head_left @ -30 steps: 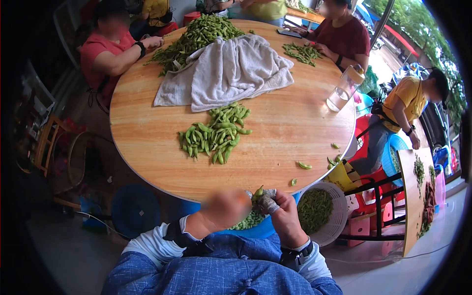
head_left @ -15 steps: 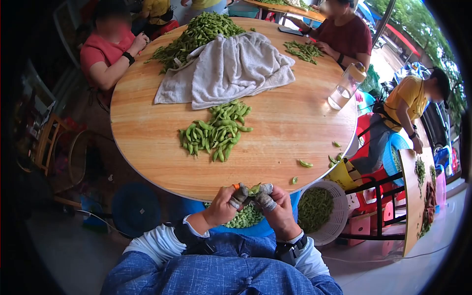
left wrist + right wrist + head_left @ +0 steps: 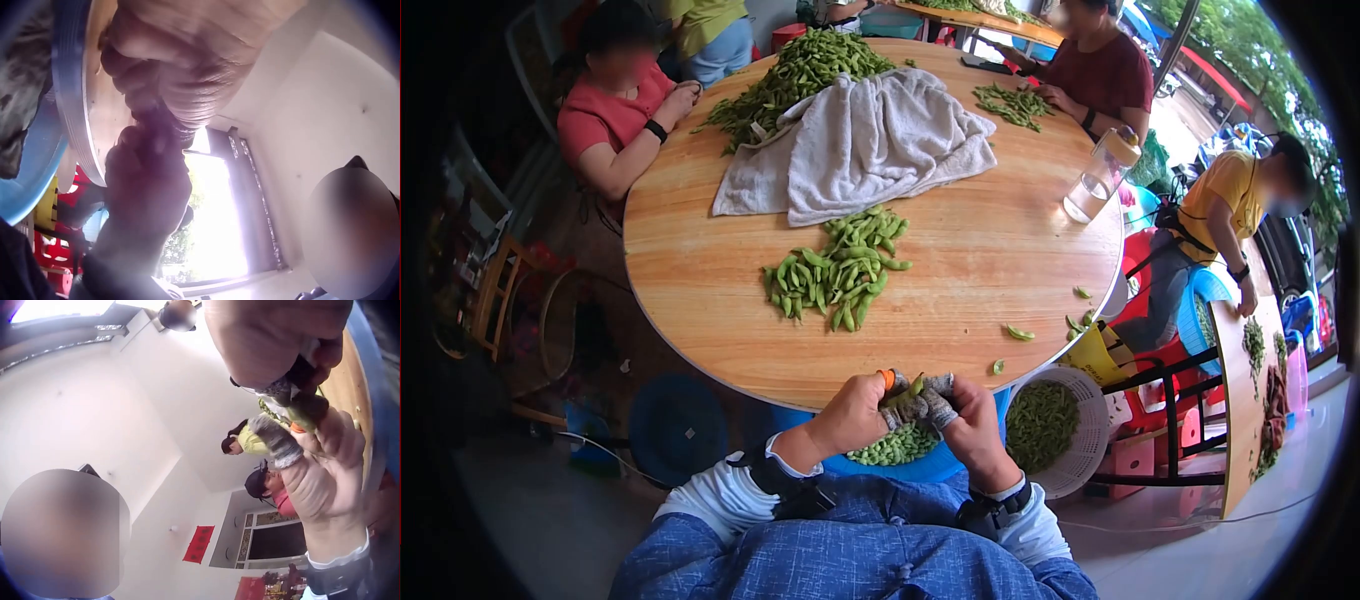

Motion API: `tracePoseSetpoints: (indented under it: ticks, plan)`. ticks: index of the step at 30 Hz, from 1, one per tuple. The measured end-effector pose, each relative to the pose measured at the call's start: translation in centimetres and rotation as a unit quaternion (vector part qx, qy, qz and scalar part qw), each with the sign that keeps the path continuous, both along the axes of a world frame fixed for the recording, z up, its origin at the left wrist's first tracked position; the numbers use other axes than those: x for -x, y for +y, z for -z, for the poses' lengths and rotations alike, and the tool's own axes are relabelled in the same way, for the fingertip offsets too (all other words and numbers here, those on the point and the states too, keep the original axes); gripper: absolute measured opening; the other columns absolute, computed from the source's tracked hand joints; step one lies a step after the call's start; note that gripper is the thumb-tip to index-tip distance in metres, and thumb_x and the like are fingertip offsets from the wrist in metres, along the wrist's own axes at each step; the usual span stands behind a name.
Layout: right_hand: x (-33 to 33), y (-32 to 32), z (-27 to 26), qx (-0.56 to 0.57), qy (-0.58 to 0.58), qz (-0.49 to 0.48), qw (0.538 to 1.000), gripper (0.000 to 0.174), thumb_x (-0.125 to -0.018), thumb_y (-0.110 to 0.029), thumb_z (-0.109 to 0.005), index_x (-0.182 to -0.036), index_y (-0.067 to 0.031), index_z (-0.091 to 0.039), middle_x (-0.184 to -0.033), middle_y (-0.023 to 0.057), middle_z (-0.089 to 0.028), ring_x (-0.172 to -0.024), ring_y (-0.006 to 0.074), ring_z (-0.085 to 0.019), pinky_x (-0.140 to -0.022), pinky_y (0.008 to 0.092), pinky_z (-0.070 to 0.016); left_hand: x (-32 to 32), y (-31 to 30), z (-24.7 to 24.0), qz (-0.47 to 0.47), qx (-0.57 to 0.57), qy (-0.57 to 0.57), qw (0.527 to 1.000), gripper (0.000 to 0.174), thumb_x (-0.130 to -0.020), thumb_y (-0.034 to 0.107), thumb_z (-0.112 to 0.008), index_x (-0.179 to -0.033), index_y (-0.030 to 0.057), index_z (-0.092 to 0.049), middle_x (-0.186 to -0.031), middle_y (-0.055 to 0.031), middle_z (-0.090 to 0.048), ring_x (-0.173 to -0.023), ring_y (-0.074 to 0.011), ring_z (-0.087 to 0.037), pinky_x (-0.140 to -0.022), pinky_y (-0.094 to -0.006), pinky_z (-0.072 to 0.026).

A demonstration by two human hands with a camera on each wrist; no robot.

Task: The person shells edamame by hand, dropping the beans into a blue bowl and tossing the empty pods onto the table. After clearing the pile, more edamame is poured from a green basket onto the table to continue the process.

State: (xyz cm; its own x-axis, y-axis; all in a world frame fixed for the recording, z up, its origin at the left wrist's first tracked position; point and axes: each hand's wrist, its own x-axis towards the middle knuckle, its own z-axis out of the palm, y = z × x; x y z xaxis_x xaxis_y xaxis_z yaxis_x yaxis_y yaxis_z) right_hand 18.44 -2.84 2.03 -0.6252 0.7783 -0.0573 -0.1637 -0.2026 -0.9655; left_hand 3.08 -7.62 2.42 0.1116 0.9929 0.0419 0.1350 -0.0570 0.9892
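Close together at the table's near edge, my left hand [image 3: 847, 415] and right hand [image 3: 977, 430] pinch one green pod [image 3: 916, 386] between wrapped fingertips. Grey wraps cover several fingertips, and an orange band shows on the left hand. Below the hands is a blue basin [image 3: 940, 463] with shelled green beans [image 3: 894, 446]. On the table lies a small pile of pods [image 3: 840, 270]. In the right wrist view the left hand [image 3: 325, 481] faces the right hand [image 3: 278, 344], with the pod [image 3: 307, 411] between them. The left wrist view hides the pod behind the fingers.
A grey cloth [image 3: 860, 150] lies against a large pod heap [image 3: 820, 65]. A bottle [image 3: 1100, 180] stands at the table's right, with a few loose pods [image 3: 1020, 333] near the edge. A white basket [image 3: 1088, 440] of pods stands right of the basin. Other people sit around.
My left hand, lower and blurred a second ago, is now raised beside the right. The pod is tilted more upright than half a second ago. A person in yellow has moved at the back left.
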Motion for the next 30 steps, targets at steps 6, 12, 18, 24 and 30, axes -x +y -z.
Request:
tracePoseSetpoints:
  ticks: [6, 12, 18, 24, 30]
  plan:
    - [-0.4, 0.3, -0.2, 0.043, 0.025, -0.029, 0.998, 0.02, -0.074, -0.017, -0.059, -0.084, -0.0005, -0.056, -0.076, 0.0008, -0.058, -0.067, 0.0082, -0.052, -0.061, 0.0208, -0.0401, 0.5, -0.1, 1.5, 0.061, -0.004, -0.094, 0.994, 0.015, -0.083, 0.014, -0.052, -0.088, 0.0002, -0.053, -0.075, 0.004, -0.051, -0.069, -0.0031, -0.043, -0.061, -0.0196, -0.0382]
    - [-0.1, 0.0, -0.4, 0.138, 0.046, -0.019, 0.989, 0.015, -0.074, -0.013, -0.059, -0.082, -0.0004, -0.058, -0.074, 0.002, -0.059, -0.064, 0.0092, -0.053, -0.06, 0.0212, -0.041, 1.7, -0.4, 0.7, 0.094, 0.044, -0.084, 0.991, 0.015, -0.08, 0.013, -0.055, -0.087, -0.0007, -0.054, -0.073, 0.0021, -0.053, -0.07, -0.0039, -0.044, -0.062, -0.021, -0.04]
    - [0.5, -0.5, -0.6, 0.04, 0.007, 0.006, 0.999, 0.014, -0.075, -0.011, -0.058, -0.083, 0.0004, -0.058, -0.074, 0.0022, -0.059, -0.064, 0.008, -0.053, -0.059, 0.0195, -0.0404, 1.8, -0.7, 0.7, 0.064, -0.01, -0.015, 0.998, 0.013, -0.079, 0.011, -0.055, -0.085, -0.0009, -0.055, -0.07, 0.0013, -0.054, -0.066, -0.0046, -0.044, -0.06, -0.0224, -0.0406]
    - [-0.1, -0.1, 0.1, 0.059, 0.03, 0.005, 0.998, 0.01, -0.076, -0.008, -0.055, -0.081, 0.0008, -0.057, -0.075, 0.0021, -0.058, -0.065, 0.0066, -0.051, -0.058, 0.0184, -0.0395, 1.3, -0.7, 0.6, 0.0, -0.05, -0.01, 0.999, 0.008, -0.078, 0.006, -0.052, -0.082, -0.0009, -0.054, -0.067, -0.008, -0.056, -0.065, -0.0063, -0.046, -0.059, -0.024, -0.0414]
    - [0.3, -0.5, -0.3, 0.041, 0.026, -0.003, 0.999, 0.009, -0.076, -0.005, -0.054, -0.082, 0.0014, -0.056, -0.075, 0.002, -0.058, -0.067, 0.0073, -0.051, -0.061, 0.0205, -0.0409, 1.3, -0.7, 1.7, 0.011, -0.042, -0.056, 0.997, 0.014, -0.081, 0.013, -0.05, -0.083, -0.0007, -0.054, -0.067, -0.0012, -0.053, -0.064, -0.0073, -0.045, -0.059, -0.0232, -0.0393]
